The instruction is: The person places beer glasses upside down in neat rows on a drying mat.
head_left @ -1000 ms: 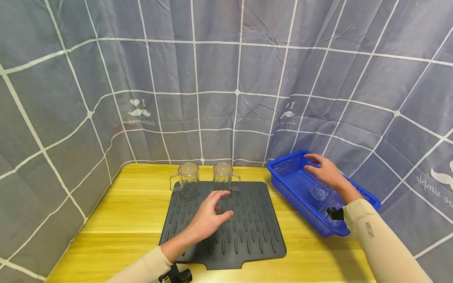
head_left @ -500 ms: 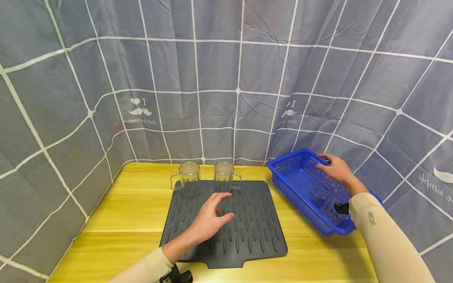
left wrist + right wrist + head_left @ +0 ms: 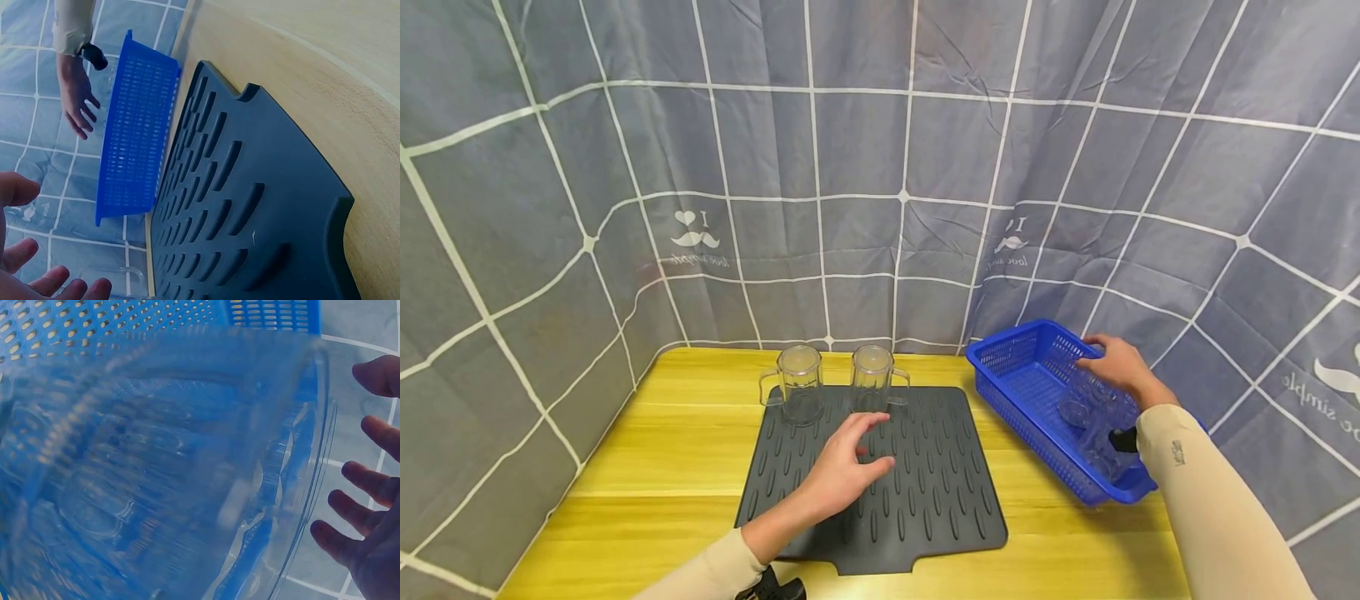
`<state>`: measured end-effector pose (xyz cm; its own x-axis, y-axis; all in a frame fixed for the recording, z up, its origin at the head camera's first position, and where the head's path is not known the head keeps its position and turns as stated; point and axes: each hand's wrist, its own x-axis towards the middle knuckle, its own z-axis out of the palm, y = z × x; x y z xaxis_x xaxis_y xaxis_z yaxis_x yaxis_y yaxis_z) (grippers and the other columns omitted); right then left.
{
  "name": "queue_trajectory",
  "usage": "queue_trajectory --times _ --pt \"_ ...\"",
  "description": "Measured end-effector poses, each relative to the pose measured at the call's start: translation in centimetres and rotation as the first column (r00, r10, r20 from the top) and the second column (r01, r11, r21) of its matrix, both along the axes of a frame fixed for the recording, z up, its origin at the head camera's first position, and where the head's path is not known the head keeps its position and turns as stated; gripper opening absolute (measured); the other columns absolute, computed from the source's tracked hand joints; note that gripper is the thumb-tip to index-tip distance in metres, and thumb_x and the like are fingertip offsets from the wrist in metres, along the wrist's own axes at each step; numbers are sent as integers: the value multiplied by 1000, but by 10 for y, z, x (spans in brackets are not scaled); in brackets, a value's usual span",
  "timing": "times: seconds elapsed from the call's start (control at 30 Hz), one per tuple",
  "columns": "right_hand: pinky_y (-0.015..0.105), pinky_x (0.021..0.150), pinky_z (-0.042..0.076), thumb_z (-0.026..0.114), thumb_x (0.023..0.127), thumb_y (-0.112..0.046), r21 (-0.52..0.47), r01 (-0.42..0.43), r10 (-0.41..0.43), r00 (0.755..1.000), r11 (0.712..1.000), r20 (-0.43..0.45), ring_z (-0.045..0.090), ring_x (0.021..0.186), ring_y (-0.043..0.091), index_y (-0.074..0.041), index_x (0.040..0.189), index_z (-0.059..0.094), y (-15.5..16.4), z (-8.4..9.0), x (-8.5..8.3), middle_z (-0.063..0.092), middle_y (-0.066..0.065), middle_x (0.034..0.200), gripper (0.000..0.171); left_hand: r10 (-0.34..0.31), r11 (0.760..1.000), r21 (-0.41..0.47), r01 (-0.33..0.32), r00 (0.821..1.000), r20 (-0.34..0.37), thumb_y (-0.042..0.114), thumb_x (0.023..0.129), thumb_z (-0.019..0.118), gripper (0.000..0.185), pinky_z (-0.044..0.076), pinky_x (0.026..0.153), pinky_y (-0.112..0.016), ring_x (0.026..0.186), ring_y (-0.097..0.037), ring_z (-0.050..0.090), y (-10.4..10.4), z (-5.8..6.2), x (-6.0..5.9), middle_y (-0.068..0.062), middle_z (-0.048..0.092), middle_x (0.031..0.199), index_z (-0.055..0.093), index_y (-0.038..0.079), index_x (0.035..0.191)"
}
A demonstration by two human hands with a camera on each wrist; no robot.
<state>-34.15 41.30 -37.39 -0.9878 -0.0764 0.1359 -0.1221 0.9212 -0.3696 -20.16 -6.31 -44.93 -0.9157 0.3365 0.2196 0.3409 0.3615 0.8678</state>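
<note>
Two clear glass mugs stand side by side at the far edge of a black ridged mat; the left mug (image 3: 801,392) has its handle to the left, the right mug (image 3: 871,379) to the right. Over the mat (image 3: 932,475) hovers my left hand (image 3: 838,471), fingers spread and gently bent, holding nothing. My right hand (image 3: 1118,367) is above the blue basket's far right side, beside clear glassware (image 3: 1086,412) lying inside. In the right wrist view, a large clear glass (image 3: 181,462) fills the foreground; the fingers (image 3: 375,481) are spread and apart from it.
The blue perforated basket (image 3: 1030,437) sits at an angle on the right of the yellow wood-grain table (image 3: 662,450). A grey curtain (image 3: 865,233) with white grid lines hangs behind and along both sides.
My right hand has shifted to the right and slightly down over the basket, nearer its far right rim. The left hand and the two mugs on the mat stay put.
</note>
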Motion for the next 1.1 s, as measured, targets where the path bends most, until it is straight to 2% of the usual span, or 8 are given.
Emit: queue_trajectory --times 0.33,0.47,0.6,0.83,1.1 --pt "69 101 40 70 86 -27 89 -13 8 998 996 59 46 120 64 12 132 52 1 2 -2 51 43 132 63 -4 1000 -11 4 1000 -4 27 94 70 54 50 96 -56 133 -31 50 0 -1 -2 -4 48 146 52 23 145" --pt "69 102 39 71 84 -25 69 -14 7 996 998 94 44 122 64 12 133 51 2 -3 -2 48 44 135 65 -7 1000 -11 7 1000 6 27 94 71 54 51 95 -56 131 -31 51 0 -2 -2 -5 47 147 52 23 144" --pt "69 104 37 71 84 -23 56 0 -7 993 998 115 41 125 64 11 136 49 3 -5 1 45 44 137 66 -4 1000 -24 5 1000 16 27 93 71 54 52 90 -49 125 -29 54 0 -3 -2 -5 48 146 52 23 144" --pt "70 103 37 71 82 -18 50 7 -12 995 999 99 41 123 66 10 135 51 2 -7 1 46 45 135 63 -1 999 -34 2 999 32 28 93 72 54 51 84 -40 118 -26 56 -1 -3 0 -5 50 144 53 22 143" --pt "70 101 38 72 82 -20 39 4 -6 999 999 45 43 123 65 7 134 53 3 -7 -3 48 43 134 61 -8 1000 -25 9 999 42 29 93 71 55 51 88 -43 121 -26 54 -1 -3 -1 -9 50 144 53 22 143"
